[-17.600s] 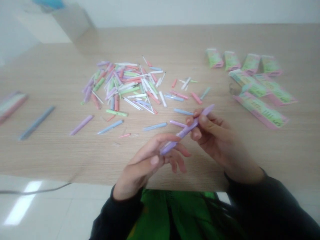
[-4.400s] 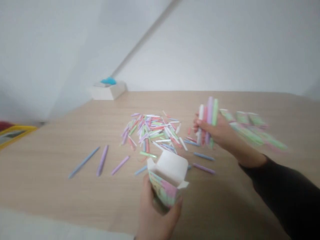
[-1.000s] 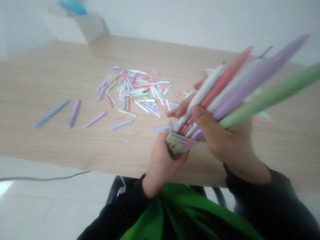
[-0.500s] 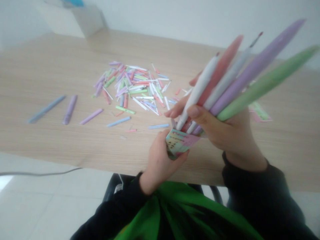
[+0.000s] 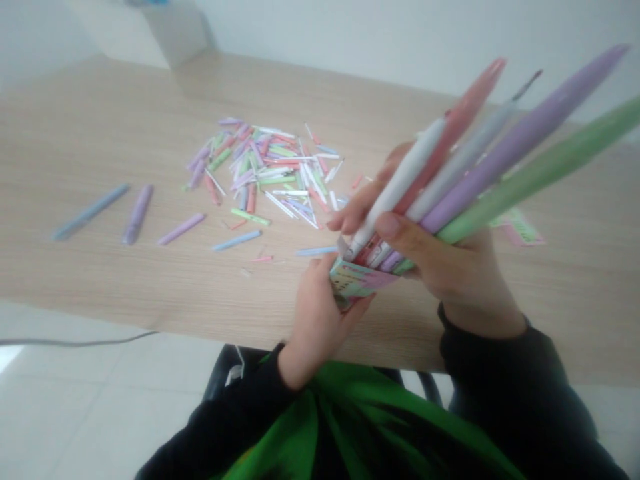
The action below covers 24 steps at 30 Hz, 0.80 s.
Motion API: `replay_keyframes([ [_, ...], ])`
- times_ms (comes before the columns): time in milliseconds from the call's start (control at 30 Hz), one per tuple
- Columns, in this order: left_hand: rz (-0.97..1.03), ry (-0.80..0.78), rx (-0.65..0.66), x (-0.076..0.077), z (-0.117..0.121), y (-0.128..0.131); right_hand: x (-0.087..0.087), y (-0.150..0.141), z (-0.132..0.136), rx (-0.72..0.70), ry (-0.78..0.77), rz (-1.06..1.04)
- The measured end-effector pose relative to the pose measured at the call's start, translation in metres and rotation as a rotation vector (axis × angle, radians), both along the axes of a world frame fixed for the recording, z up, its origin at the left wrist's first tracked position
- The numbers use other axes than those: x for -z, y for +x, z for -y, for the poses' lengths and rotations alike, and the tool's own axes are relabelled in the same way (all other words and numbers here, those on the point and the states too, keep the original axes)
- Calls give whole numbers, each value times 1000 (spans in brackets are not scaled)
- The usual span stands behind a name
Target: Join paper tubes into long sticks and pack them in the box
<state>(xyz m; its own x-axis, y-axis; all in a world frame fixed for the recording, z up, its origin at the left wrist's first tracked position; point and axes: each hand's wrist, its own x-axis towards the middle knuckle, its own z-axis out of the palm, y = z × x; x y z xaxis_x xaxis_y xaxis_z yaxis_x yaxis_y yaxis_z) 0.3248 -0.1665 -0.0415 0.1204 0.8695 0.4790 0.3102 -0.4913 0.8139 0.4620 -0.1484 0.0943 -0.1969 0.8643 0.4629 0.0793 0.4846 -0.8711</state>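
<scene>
My left hand point(image 5: 325, 310) is closed around a small printed cardboard box point(image 5: 361, 280), coloured pale green, yellow and pink, with its open end tilted up and to the right. In my right hand point(image 5: 435, 257) is a fan of several pens point(image 5: 487, 177): white, coral, grey-white, purple and green. The thumb lies across them on the near side, with fingers behind. Their lower ends sit in the box mouth, and their upper ends point up to the right. How deep they go inside is hidden.
A heap of small pastel pens and parts point(image 5: 270, 163) lies mid-table. Loose blue and purple pens point(image 5: 137, 215) lie to its left. A pink-and-green card point(image 5: 523, 227) rests behind my right wrist. A white box point(image 5: 145, 33) stands at the back left. The table's front edge is close to me.
The pens have tilted slightly further right, and the box has turned a little with them. My right fingers have shifted slightly upward behind the pens. Both hands keep their hold.
</scene>
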Motion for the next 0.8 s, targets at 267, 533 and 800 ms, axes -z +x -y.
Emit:
replay_keyframes([
  [267,-1,7,-7,-3,-1,-1,6,8,-3,-18,-112,57],
  [533,35,-20,9,-3,-1,0,8,11,3,-35,-77,-11],
  [800,60,15,17,3,-1,1,9,21,12,52,-52,341],
])
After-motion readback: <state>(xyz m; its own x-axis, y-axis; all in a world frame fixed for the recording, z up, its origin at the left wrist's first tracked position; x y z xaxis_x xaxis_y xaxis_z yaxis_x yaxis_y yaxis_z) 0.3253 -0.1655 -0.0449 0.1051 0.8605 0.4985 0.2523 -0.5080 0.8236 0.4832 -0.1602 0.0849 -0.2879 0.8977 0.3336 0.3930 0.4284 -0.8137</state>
